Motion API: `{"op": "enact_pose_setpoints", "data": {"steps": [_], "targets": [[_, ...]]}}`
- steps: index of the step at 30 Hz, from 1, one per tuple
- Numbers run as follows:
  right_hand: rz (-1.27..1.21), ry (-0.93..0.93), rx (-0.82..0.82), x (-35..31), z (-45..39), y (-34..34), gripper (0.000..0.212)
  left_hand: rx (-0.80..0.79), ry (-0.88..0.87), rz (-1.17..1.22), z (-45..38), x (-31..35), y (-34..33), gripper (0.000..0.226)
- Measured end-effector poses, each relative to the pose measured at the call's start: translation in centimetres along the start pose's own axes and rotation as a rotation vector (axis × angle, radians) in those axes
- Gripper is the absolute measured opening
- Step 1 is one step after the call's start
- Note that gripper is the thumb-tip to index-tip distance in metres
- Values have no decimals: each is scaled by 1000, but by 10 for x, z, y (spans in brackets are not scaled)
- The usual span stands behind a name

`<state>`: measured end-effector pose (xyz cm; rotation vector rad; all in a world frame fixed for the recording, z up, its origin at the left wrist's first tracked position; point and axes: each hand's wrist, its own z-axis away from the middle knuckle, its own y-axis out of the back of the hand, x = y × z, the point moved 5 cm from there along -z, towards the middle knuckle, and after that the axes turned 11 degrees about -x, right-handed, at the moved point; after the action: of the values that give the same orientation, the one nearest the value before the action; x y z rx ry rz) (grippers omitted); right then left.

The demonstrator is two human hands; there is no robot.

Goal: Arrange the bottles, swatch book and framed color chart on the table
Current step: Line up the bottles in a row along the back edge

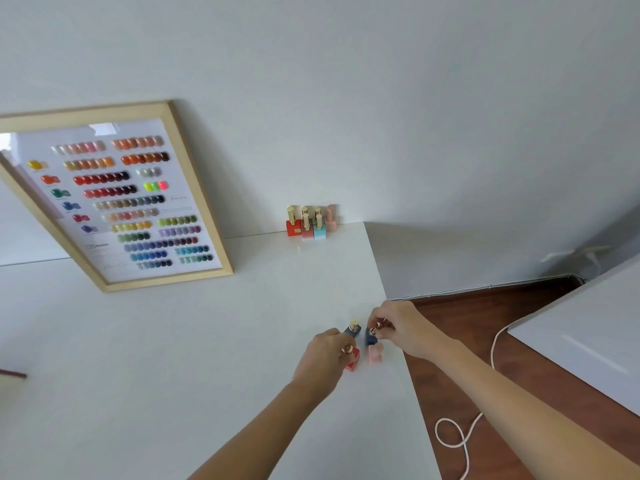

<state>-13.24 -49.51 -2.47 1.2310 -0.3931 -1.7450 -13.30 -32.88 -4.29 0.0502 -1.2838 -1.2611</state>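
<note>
Far left of the chart (pixel 114 195), at the frame's edge, a dark red sliver (pixel 12 374) lies on the white table (pixel 173 358); you cannot tell what it is. The one framed chart, its rows of colour dots under glass, leans against the wall (pixel 346 81) with its foot on the table. Right of the chart, at the table's back edge, stands a tight cluster of four bottles (pixel 310 223): red, pink, teal and pale pink, three with gold caps.

Right of the chart and nearer you, at the table's right edge, four more bottles sit together. Your left hand (pixel 323 358) is closed on two of them: the red bottle (pixel 352 362) under the palm and a blue bottle (pixel 353 330) at the fingertips, both tilted. Your right hand (pixel 398 327) pinches the gold cap of a second blue bottle (pixel 371 337), also tilted. The pale pink bottle (pixel 376 353) stands free between the hands, just below that blue one.

Farthest right of the chart, off the table, one white cord (pixel 460 434) loops across the wood floor (pixel 485 341), beside a second white surface (pixel 588 341).
</note>
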Motion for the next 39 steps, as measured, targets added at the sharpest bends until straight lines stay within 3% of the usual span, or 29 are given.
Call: {"op": "enact_pose_setpoints", "data": {"steps": [10,18,25,31,39], "targets": [[-96,22,33,-5,-9,-14,11,16,34,-147,11,-19,23,26],[-100,3,-7,-14,-17,-19,44,37,53,-129,11,-21,28,23],[54,-4,53,-22,-29,-21,13,54,93,-116,3,-26,32,18],[57,-30,88,-18,-45,-10,13,118,71,-124,-14,-36,60,21],[-30,-39,253,-5,-88,51,9,255,40,-120,-66,-47,135,20]]}}
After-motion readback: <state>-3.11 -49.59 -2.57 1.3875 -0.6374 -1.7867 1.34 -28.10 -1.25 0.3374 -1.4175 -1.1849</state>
